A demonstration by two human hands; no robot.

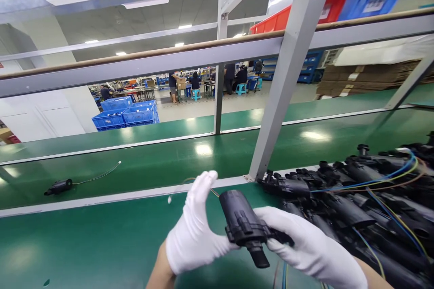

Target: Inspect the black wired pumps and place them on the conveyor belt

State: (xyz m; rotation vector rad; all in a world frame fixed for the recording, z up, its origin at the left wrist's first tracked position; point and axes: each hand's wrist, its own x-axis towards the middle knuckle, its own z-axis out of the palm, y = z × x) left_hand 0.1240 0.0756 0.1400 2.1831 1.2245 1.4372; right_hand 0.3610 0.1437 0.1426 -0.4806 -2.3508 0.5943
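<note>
In front of me is a black cylindrical water pump with short spouts, tilted above the green bench. My right hand, in a white glove, grips one of its side spouts. On the other side, my left hand, also gloved, is spread wide around the cylinder. Its thumb reaches to the pump's lower end, though I cannot tell if it touches. Thin wires show behind the left fingers, and a small white connector hangs near the bench's metal strip. More wires show below the right hand.
Many similar black pumps with coloured wires are heaped at the right. Another pump lies on the green belt at the left. A grey metal post rises beyond my hands. Blue crates and several people are farther back.
</note>
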